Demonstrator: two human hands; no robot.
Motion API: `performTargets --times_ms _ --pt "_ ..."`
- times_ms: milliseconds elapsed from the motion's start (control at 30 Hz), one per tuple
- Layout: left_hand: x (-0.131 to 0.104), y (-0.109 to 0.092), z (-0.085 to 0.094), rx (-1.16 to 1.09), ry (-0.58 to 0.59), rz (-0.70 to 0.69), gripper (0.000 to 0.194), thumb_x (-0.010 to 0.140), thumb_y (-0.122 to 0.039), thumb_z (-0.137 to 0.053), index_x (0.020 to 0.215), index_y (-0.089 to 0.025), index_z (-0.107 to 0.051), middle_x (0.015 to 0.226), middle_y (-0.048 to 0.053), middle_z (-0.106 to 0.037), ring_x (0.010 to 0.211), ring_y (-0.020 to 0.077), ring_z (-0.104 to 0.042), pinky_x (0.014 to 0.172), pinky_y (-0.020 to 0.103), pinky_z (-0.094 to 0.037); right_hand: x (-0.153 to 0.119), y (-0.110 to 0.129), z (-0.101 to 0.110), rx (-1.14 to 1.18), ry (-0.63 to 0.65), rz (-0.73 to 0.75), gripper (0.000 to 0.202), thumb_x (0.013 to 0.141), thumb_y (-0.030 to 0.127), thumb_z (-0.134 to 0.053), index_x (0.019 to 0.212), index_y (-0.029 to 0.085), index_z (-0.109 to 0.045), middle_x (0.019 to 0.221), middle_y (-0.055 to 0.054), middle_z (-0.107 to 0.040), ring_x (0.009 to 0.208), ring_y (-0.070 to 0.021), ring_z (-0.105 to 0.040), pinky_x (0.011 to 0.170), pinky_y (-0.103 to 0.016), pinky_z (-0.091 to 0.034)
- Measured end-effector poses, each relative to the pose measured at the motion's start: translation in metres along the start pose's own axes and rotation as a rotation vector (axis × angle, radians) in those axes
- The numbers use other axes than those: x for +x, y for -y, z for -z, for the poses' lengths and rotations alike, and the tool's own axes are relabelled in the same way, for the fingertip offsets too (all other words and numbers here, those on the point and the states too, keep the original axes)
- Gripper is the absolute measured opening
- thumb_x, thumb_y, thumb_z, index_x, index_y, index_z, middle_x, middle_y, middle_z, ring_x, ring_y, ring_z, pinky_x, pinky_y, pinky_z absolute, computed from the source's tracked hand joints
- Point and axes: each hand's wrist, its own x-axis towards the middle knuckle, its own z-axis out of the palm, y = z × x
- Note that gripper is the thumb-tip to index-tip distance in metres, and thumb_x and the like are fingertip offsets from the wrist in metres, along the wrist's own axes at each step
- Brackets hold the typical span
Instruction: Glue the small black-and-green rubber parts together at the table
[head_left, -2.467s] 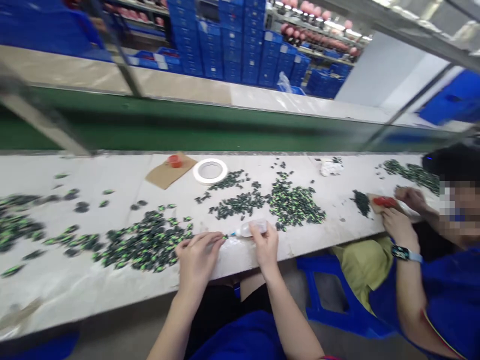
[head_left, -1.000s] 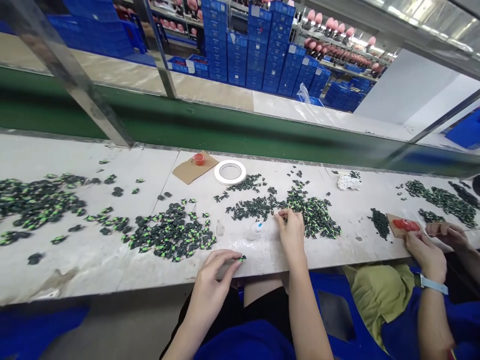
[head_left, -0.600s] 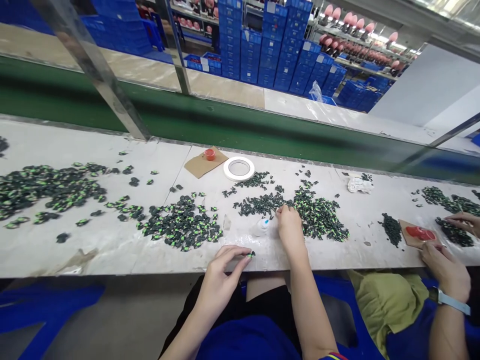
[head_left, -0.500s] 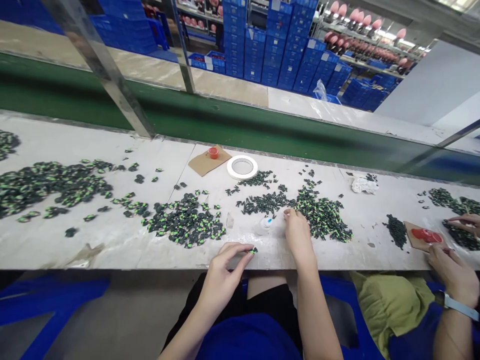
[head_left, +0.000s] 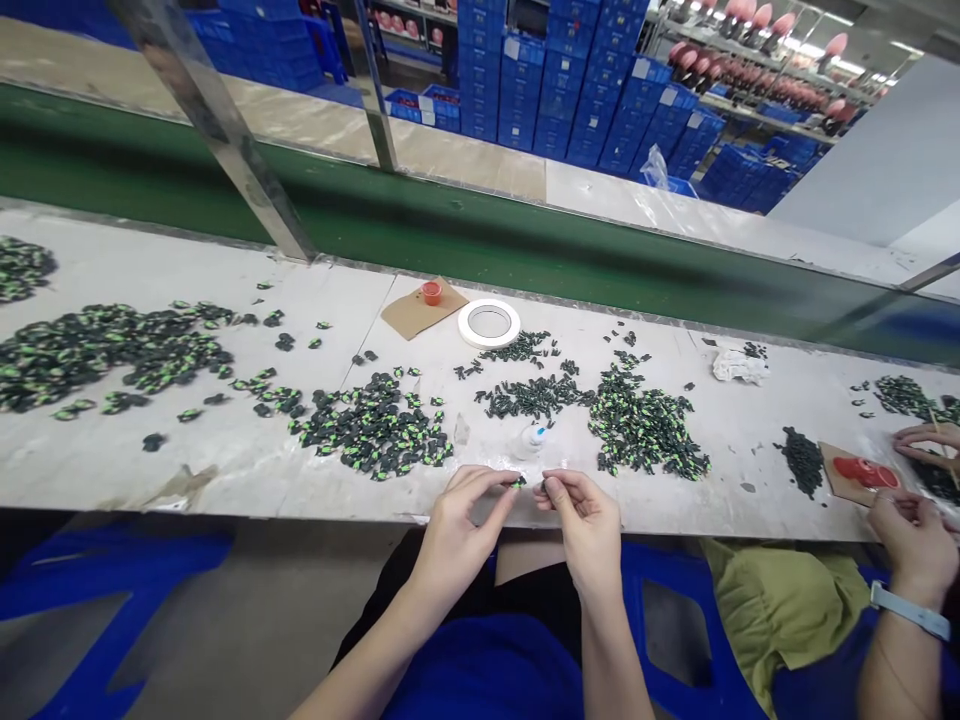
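Near the table's front edge my left hand [head_left: 469,515] pinches a small black-and-green piece [head_left: 519,482] between thumb and forefinger. Facing it, a short gap away, my right hand [head_left: 583,515] is closed in a pinch on a tiny dark piece [head_left: 543,486], mostly covered by the fingertips. Just beyond both hands stands a small white bottle with a blue tip [head_left: 531,440]. A pile of black-and-green pieces [head_left: 375,425] lies to the left, and another pile of smaller ones [head_left: 641,420] to the right. Small dark pieces [head_left: 532,397] are scattered behind the bottle.
A white tape roll [head_left: 489,323] and a red cup [head_left: 431,292] on brown cardboard [head_left: 409,318] lie at the back. A larger pile [head_left: 105,350] spreads at far left. On the right, a co-worker's hands [head_left: 911,530] work beside a red container [head_left: 866,471]. A green wall [head_left: 465,230] runs behind.
My right hand has come back from the right-hand pile toward my left hand, carrying a tiny dark piece. My left hand keeps its piece, and the view has shifted slightly.
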Motion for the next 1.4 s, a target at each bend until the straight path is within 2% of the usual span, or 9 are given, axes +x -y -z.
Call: performTargets --times_ms 200,433,667,767,833,933,1033,1267,1400 --pt "-0.001 -0.005 0.002 -0.015 -0.006 -0.014 0.014 0.082 -0.023 -0.061 0.089 -0.022 -0.072 0.088 0.005 -0.072 0.088 0.02 -0.067 0.081 0.031 -0.055 -0.011 0.004 -0.016 -0.045 -0.083 0.056 0.023 0.08 0.041 -0.066 0.083 0.019 -0.071 0.087 -0.008 -0.074 0.082 -0.021 -0.07 0.074 -0.033 -0.057" --pt "0.0 -0.009 -0.001 -0.138 -0.001 0.044 0.013 0.081 -0.025 -0.064 0.087 -0.021 -0.074 0.087 0.005 -0.071 0.086 0.0191 -0.067 0.08 0.03 -0.055 -0.014 0.0 -0.027 0.023 -0.109 0.044 0.024 0.078 0.041 -0.068 0.076 0.017 -0.068 0.074 -0.005 -0.072 0.071 -0.0189 -0.068 0.067 -0.03 -0.057" --pt "-0.003 -0.015 -0.004 -0.237 -0.018 0.061 0.013 0.082 -0.026 -0.063 0.089 -0.019 -0.073 0.088 0.007 -0.07 0.087 0.0191 -0.066 0.08 0.03 -0.055 -0.018 -0.003 -0.035 0.061 -0.189 0.223 0.019 0.081 0.033 -0.066 0.071 0.018 -0.063 0.076 -0.004 -0.07 0.074 -0.017 -0.068 0.068 -0.028 -0.057" --pt "-0.001 -0.016 0.001 -0.21 0.022 0.017 0.012 0.084 -0.024 -0.061 0.088 -0.019 -0.071 0.088 0.006 -0.069 0.088 0.0187 -0.066 0.081 0.03 -0.055 -0.017 -0.001 -0.025 0.008 -0.099 0.266 0.014 0.081 0.028 -0.066 0.072 0.018 -0.065 0.079 -0.005 -0.071 0.076 -0.0176 -0.07 0.068 -0.028 -0.059" --pt "0.003 -0.017 0.008 -0.152 0.088 -0.048 0.011 0.085 -0.022 -0.06 0.09 -0.02 -0.07 0.089 0.006 -0.069 0.089 0.0188 -0.065 0.081 0.03 -0.054 -0.014 0.003 -0.012 -0.088 -0.009 0.306 0.009 0.082 0.026 -0.066 0.084 0.018 -0.069 0.082 -0.006 -0.073 0.076 -0.0185 -0.071 0.069 -0.029 -0.06" --pt "0.011 -0.02 0.02 -0.038 0.237 -0.181 0.014 0.088 -0.019 -0.055 0.095 -0.021 -0.067 0.092 0.006 -0.069 0.094 0.0196 -0.063 0.083 0.032 -0.053 -0.009 0.01 0.008 -0.281 0.145 0.442 0.028 0.084 0.021 -0.064 0.112 0.019 -0.066 0.091 -0.007 -0.075 0.077 -0.0186 -0.072 0.071 -0.031 -0.062" --pt "0.015 -0.022 0.027 0.087 0.329 -0.255 0.015 0.09 -0.018 -0.052 0.1 -0.021 -0.063 0.095 0.007 -0.067 0.096 0.0198 -0.061 0.084 0.033 -0.052 -0.003 0.019 0.021 -0.444 0.298 0.576 0.036 0.087 0.017 -0.059 0.123 0.021 -0.06 0.095 -0.007 -0.074 0.08 -0.0179 -0.072 0.074 -0.031 -0.062" --pt "0.013 -0.024 0.027 0.309 0.368 -0.333 0.023 0.091 -0.015 -0.048 0.113 -0.019 -0.052 0.098 0.007 -0.066 0.098 0.0224 -0.058 0.085 0.037 -0.047 0.003 0.033 0.024 -0.62 0.406 0.751 0.044 0.089 0.012 -0.056 0.131 0.024 -0.05 0.091 -0.005 -0.071 0.082 -0.0167 -0.069 0.076 -0.029 -0.059" --pt "0.012 -0.024 0.026 0.324 0.382 -0.385 0.026 0.09 -0.012 -0.046 0.115 -0.019 -0.049 0.098 0.006 -0.068 0.096 0.0217 -0.059 0.084 0.036 -0.045 0.005 0.035 0.025 -0.666 0.483 0.748 0.042 0.09 0.014 -0.053 0.131 0.025 -0.048 0.092 -0.005 -0.068 0.083 -0.0181 -0.068 0.076 -0.032 -0.058"
